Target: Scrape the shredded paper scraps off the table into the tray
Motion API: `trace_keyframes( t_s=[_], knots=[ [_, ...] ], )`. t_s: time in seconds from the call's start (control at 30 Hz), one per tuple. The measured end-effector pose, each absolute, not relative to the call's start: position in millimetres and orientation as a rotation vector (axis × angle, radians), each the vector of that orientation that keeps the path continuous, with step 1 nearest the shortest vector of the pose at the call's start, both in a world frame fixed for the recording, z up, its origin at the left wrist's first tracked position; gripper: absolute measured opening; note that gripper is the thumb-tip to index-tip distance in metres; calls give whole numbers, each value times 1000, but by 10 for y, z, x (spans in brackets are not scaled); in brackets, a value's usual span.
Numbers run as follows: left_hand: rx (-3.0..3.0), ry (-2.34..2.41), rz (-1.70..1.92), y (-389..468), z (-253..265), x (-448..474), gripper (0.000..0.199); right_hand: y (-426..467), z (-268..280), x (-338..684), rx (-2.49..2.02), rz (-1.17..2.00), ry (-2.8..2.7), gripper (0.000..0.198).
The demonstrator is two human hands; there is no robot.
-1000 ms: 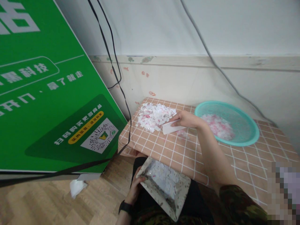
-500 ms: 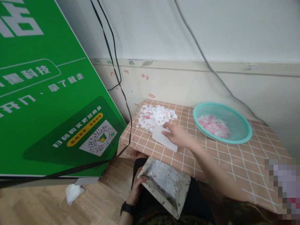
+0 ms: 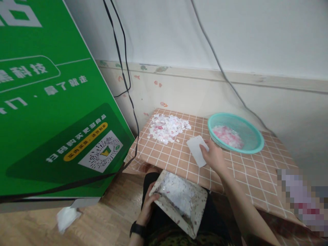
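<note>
Jutting leftward from right fingers (image 3: 204,150), white card (image 3: 195,151); scraps (image 3: 167,128) farther left.

The wall (image 3: 256,37) facing you is white above a pale rail (image 3: 194,73) and cream below, with small reddish marks (image 3: 160,85) scattered at the left. A grey cable (image 3: 213,51) slants down it. On your left rises a large green panel (image 3: 30,133) (white lettering, partly cut off). Your table (image 3: 169,160) wears brown, white-gridded cloth; the floor (image 3: 112,212) shows wood grain.
</note>
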State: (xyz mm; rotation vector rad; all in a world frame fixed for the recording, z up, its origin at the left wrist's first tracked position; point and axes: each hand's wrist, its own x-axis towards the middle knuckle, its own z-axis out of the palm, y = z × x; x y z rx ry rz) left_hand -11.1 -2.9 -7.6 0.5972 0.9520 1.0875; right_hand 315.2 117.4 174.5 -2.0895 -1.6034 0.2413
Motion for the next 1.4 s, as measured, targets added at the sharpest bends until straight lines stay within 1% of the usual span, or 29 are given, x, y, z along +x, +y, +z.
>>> trace_keyframes(
  t_s=[0.13,0.27,0.5,0.6,0.73,0.97,1.17,1.27,1.4],
  knots=[
    [595,944,1100,-44,-80,-110,56,1191,1829,3127,-2048,142,-1569,40],
    [592,945,1095,-44,-90,-109,57,1270,1869,2918,-2026,132,-1596,40],
    [641,922,1089,-43,-129,-143,58,1386,1890,2656,-2090,76,-1792,43],
    [654,923,1095,-40,-142,-148,59,1390,1907,2613,-2062,6,-1914,45],
    [652,908,1080,-34,-138,-139,59,1401,1915,2564,-1981,-10,-2041,46],
    [687,889,1076,-31,-101,-151,55,1488,1892,2491,-1986,-78,-2032,46],
    [668,904,1109,-7,-90,-133,57,1550,1898,2382,-2029,-147,-2001,47],
    [663,902,1096,-10,-112,-135,57,1547,1866,2347,-1988,-128,-1992,47],
    [673,875,1078,-18,-150,-160,55,1526,1761,2354,-1779,59,-1917,41]
  ],
)
